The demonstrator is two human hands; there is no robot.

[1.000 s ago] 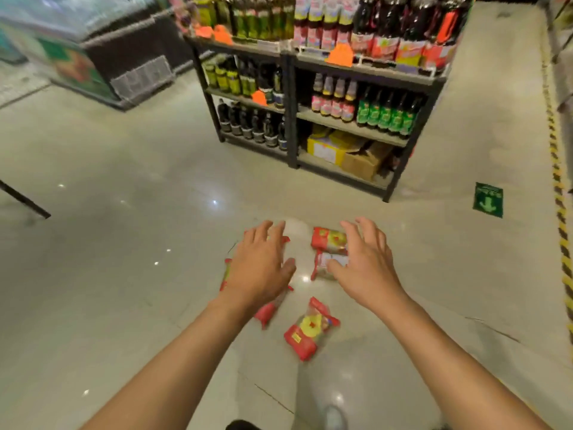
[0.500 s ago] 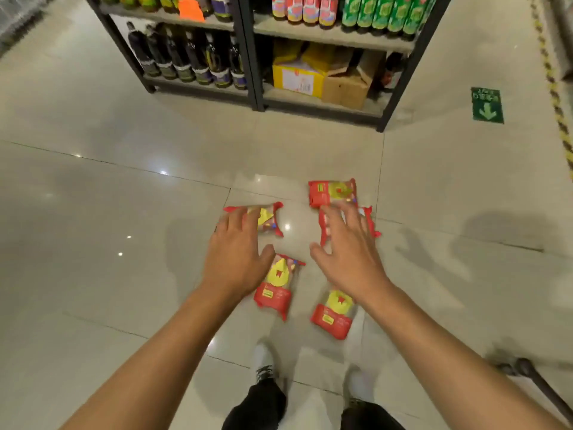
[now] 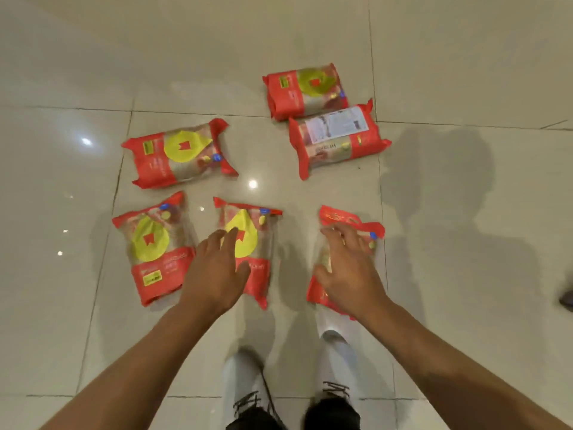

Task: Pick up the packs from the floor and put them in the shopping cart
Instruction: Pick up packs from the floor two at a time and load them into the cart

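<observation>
Several red and clear packs with yellow labels lie on the tiled floor point(image 3: 465, 72). My left hand point(image 3: 217, 271) is spread over the lower part of the middle front pack point(image 3: 249, 225), fingers apart, holding nothing. My right hand point(image 3: 350, 268) is spread over the right front pack point(image 3: 347, 219) and hides most of it. I cannot tell whether either hand touches its pack. Another pack point(image 3: 153, 246) lies to the left, one point(image 3: 179, 152) is behind it, and two packs point(image 3: 305, 91) point(image 3: 338, 138) lie further back on the right. No shopping cart is in view.
My white shoes point(image 3: 245, 377) point(image 3: 335, 346) stand just behind the front row of packs. A dark object point(image 3: 567, 301) shows at the right edge. Glossy tiles with light reflections surround the packs.
The view has dropped steeply toward the floor; the shelves have gone out of view. Both hands have moved down and closer to the front packs, which now appear much larger.
</observation>
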